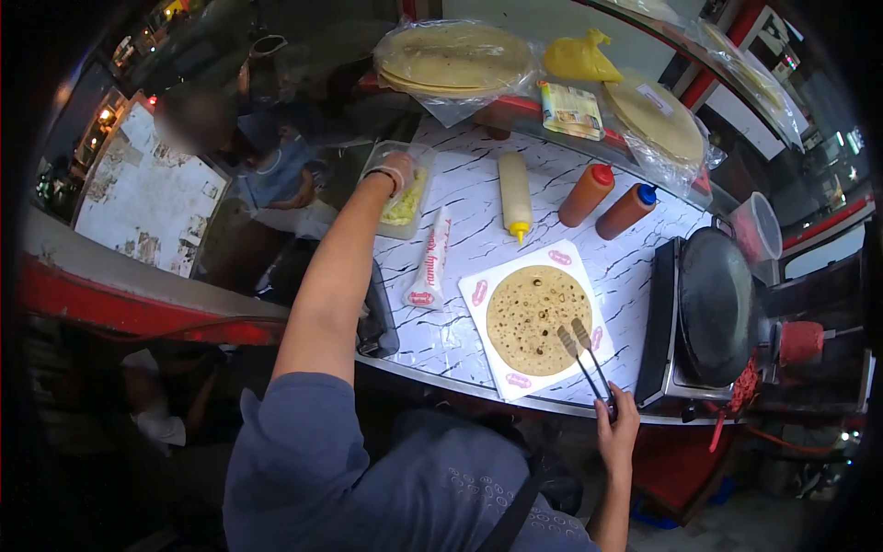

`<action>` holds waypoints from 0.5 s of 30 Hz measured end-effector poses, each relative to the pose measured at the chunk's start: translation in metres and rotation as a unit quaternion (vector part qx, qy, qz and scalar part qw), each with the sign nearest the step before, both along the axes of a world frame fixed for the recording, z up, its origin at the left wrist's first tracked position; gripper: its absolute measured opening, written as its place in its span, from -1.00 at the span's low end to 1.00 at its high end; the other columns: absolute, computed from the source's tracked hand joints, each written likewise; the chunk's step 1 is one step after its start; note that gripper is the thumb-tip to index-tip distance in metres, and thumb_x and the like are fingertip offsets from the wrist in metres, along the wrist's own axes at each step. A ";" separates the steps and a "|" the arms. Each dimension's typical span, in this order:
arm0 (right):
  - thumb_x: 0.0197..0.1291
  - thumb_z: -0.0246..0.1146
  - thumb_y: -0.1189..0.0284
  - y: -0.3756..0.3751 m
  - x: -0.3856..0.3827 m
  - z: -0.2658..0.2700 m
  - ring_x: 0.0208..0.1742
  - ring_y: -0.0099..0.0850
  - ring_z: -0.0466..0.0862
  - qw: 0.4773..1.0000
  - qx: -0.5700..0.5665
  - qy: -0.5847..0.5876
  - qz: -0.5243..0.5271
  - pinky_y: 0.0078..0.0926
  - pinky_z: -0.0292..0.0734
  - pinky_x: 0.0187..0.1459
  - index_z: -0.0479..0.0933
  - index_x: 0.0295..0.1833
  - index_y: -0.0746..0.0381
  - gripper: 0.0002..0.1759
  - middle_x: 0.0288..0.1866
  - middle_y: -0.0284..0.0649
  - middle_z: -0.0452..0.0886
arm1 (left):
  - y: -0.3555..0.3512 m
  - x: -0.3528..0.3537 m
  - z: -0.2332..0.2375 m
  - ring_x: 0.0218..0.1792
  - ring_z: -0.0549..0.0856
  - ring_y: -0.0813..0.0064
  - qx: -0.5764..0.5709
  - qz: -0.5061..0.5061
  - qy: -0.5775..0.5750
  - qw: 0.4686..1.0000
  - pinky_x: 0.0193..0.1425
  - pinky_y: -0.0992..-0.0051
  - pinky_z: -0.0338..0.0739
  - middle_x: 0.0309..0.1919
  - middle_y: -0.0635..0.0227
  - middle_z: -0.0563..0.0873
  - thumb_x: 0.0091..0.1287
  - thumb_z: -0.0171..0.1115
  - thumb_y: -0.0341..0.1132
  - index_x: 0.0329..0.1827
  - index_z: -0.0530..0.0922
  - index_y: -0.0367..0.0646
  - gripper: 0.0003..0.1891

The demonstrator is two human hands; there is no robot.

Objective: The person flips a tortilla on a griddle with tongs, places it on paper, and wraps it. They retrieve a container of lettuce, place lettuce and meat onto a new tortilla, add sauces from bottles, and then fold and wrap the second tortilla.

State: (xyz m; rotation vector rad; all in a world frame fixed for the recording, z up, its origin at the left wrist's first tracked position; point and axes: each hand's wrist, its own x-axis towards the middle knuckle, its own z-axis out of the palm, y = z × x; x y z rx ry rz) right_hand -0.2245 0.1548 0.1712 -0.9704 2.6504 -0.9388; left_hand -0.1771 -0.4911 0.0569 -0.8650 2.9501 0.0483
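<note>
My left hand (397,171), which seems to wear a clear plastic glove, reaches into a plastic container (394,226) of chopped pale-green vegetable (406,204). Its fingers point down and are mostly hidden, so their grip does not show. At the counter's front edge my right hand (618,428) is closed around a pair of tongs (591,368). The tips of the tongs lie over the right side of a browned flatbread (529,317). That flatbread rests on a square white paper sheet (478,317) with red printing. Left of the sheet lies a printed, wrapped paper cone (430,267).
Behind the flatbread are a pale sauce bottle (514,189), a red-capped bottle (586,196) and a blue-capped bottle (626,211). A round griddle (716,308) stands at right. Bagged flatbreads (455,60) sit on the back ledge. A person (276,175) is beyond the counter at left.
</note>
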 end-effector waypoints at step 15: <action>0.19 0.33 0.56 0.004 0.018 -0.003 -0.34 -0.23 0.56 1.000 0.001 0.001 -0.012 -0.36 0.47 -0.26 0.54 0.13 0.40 -0.62 -0.28 -0.04 0.51 | 0.000 -0.003 0.017 0.06 0.72 0.07 0.040 0.028 0.004 0.999 0.19 0.18 0.60 -0.01 -0.02 0.73 0.28 0.25 -0.23 -0.11 0.73 -0.21 -0.73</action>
